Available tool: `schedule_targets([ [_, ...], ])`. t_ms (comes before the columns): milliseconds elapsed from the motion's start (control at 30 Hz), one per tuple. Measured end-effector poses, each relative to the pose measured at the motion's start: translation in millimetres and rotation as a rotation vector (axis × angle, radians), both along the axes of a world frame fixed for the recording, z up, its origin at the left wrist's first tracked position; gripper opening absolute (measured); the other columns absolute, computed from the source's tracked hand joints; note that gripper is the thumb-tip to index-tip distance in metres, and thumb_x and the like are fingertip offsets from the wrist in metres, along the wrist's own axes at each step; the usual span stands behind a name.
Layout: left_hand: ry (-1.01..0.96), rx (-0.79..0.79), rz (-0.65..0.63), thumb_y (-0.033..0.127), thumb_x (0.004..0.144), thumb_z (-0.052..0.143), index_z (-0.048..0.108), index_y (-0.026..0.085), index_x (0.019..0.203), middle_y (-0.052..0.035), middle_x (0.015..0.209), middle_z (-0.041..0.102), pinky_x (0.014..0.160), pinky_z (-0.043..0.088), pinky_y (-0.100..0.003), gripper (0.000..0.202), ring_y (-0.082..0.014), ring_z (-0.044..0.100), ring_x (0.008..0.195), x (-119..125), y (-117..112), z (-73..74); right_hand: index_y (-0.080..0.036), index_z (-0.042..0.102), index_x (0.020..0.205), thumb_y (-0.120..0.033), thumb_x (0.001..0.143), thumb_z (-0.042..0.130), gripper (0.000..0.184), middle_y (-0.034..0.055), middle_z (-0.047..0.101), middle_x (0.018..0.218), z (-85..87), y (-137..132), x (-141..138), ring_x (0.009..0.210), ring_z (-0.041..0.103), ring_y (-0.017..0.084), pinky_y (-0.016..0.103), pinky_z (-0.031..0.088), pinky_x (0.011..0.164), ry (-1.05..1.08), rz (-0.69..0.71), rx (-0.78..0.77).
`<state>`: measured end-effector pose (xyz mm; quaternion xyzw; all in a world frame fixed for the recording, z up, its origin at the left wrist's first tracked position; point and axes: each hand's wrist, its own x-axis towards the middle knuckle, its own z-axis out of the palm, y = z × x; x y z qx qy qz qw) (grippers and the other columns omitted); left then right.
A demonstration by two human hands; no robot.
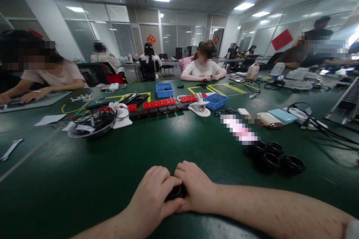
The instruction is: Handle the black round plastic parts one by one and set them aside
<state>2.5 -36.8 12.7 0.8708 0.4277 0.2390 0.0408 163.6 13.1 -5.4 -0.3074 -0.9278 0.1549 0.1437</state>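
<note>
Green table [98, 175]: spreads out under and all round the white clip stand [199, 109], the landmark here.
Person across [203, 69]: seated beyond the white clip stand, forearms on the table, both hands at a small dark item.
Person at far left [53, 76]: well left of the white clip stand, bent over a flat board with both hands on it.
Red-and-black row [159, 103]: red pieces set along black ones, stretching left from just beside the white clip stand.
Right hand [198, 186]: well to the near side of the white clip stand, fingers bent over the far and right side of a black part, holding it.
Left hand [153, 190]: left of the right hand and also nearer than the white clip stand; thumb and forefinger curve round the same black part, gripping it.
Metal bowl [99, 131]: left of the white clip stand, heaped with dark bits and pale slips.
Blue trays: one [217, 104] just right of the white clip stand, another [164, 94] beyond it to the left.
Four black rings [269, 168]: clustered to the right of the white clip stand and nearer.
Wrench [11, 150]: far left of the white clip stand and nearer.
Black part [177, 193]: between both hands, nearer than the white clip stand; mostly hidden by fingers.
</note>
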Motion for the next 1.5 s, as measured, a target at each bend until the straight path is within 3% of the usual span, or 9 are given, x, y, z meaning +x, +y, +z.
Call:
schedule_targets([
  [167, -0.036, -0.021, -0.070, 0.057, 0.072, 0.057, 0.049, 0.016, 0.112, -0.0094, 0.099, 0.054, 0.081, 0.042, -0.042, 0.058, -0.0257, 0.050, 0.090, -3, -1, 7.1, -0.015, 0.055, 0.099, -0.056, 0.055, 0.067, 0.061, 0.0062, 0.054, 0.093, 9.5, 5, 9, 0.082, 0.047, 0.019, 0.033, 0.037, 0.072, 0.042, 0.126, -0.090],
  [300, 0.018, -0.210, -0.148, 0.030, 0.079, 0.057, 0.039, 0.024, 0.125, -0.0070, 0.125, 0.044, 0.095, 0.036, -0.040, 0.050, -0.0242, 0.040, 0.113, -9, -7, 34.0, -0.018, 0.047, 0.115, -0.041, 0.062, 0.069, 0.062, 0.0061, 0.053, 0.106, 18.9, 11, 16, 0.092, 0.049, 0.020, 0.034, 0.036, 0.079, 0.065, 0.266, -0.190],
  [500, 0.069, -0.383, -0.256, 0.008, 0.083, 0.043, 0.051, 0.028, 0.115, -0.0016, 0.114, 0.055, 0.090, 0.039, -0.032, 0.039, -0.0178, 0.048, 0.104, -14, -3, 50.4, -0.016, 0.058, 0.091, -0.035, 0.064, 0.070, 0.035, 0.0027, 0.056, 0.091, 20.5, 14, 17, 0.086, 0.050, 0.016, 0.029, 0.036, 0.076, 0.021, 0.303, -0.216],
  [733, 0.081, -0.342, 0.016, 0.014, 0.077, 0.056, 0.059, 0.024, 0.099, -0.0014, 0.086, 0.055, 0.069, 0.043, -0.029, 0.025, -0.0178, 0.051, 0.080, 2, -2, 36.5, -0.016, 0.053, 0.075, -0.051, 0.057, 0.067, 0.042, -0.0001, 0.053, 0.074, 12.9, 2, 3, 0.070, 0.047, 0.015, 0.027, 0.034, 0.062, -0.022, 0.039, -0.115],
  [933, 0.144, -0.199, 0.193, 0.027, 0.072, 0.065, 0.060, 0.017, 0.081, -0.0034, 0.079, 0.053, 0.069, 0.043, -0.037, 0.014, -0.0216, 0.050, 0.075, 16, -6, 24.7, -0.016, 0.054, 0.077, -0.049, 0.057, 0.065, 0.040, 0.0030, 0.057, 0.078, 7.5, -10, -3, 0.075, 0.049, 0.020, 0.032, 0.035, 0.066, -0.063, -0.083, 0.007],
  [1067, 0.036, -0.168, 0.117, 0.028, 0.072, 0.063, 0.055, 0.020, 0.100, -0.0061, 0.098, 0.055, 0.081, 0.042, -0.042, 0.030, -0.0245, 0.050, 0.090, 6, -7, 23.2, -0.016, 0.055, 0.094, -0.053, 0.058, 0.065, 0.052, 0.0055, 0.058, 0.090, 13.6, -6, 6, 0.082, 0.051, 0.021, 0.034, 0.036, 0.071, 0.014, -0.011, -0.095],
  [1200, -0.022, -0.293, -0.094, 0.021, 0.081, 0.052, 0.044, 0.026, 0.120, -0.0054, 0.121, 0.046, 0.093, 0.038, -0.039, 0.040, -0.0218, 0.043, 0.110, -7, -7, 39.3, -0.019, 0.048, 0.112, -0.042, 0.059, 0.070, 0.062, 0.0054, 0.056, 0.102, 23.9, 5, 16, 0.090, 0.051, 0.021, 0.034, 0.037, 0.078, 0.058, 0.154, -0.238],
  [1333, 0.022, -0.350, -0.230, 0.009, 0.084, 0.041, 0.048, 0.029, 0.118, -0.0013, 0.122, 0.049, 0.098, 0.034, -0.036, 0.040, -0.0183, 0.041, 0.114, -12, -4, 50.8, -0.018, 0.056, 0.100, -0.031, 0.062, 0.070, 0.042, 0.0030, 0.056, 0.094, 26.2, 15, 19, 0.089, 0.050, 0.019, 0.032, 0.037, 0.077, -0.009, 0.272, -0.244],
  [1500, 0.025, -0.363, -0.265, 0.006, 0.083, 0.041, 0.053, 0.027, 0.114, -0.0016, 0.114, 0.056, 0.089, 0.041, -0.031, 0.039, -0.0168, 0.048, 0.103, -10, 3, 44.7, -0.017, 0.058, 0.084, -0.030, 0.063, 0.070, 0.028, 0.0001, 0.055, 0.084, 20.5, 18, 16, 0.082, 0.050, 0.016, 0.028, 0.036, 0.074, -0.036, 0.271, -0.200],
])
